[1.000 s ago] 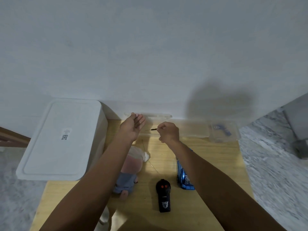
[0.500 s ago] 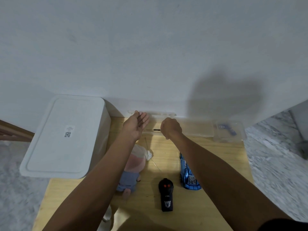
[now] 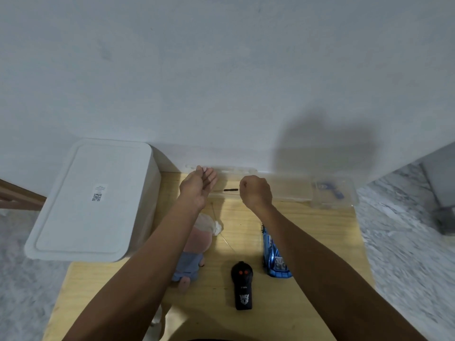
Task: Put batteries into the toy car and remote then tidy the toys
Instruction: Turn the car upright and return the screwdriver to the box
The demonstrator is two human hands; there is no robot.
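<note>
Head view: your right hand [image 3: 256, 191] grips thin screwdriver [image 3: 231, 190]; left hand [image 3: 198, 185] relaxed, empty. Remote [image 3: 242, 285] looks light, smooth; grasp narrow near end.

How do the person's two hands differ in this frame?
The left hand is open with straight fingers and holds nothing; the right hand is a fist gripping a thin dark tool. The tool's tip points at the left hand, not touching it. Both hover over the wooden table's far edge.
</note>
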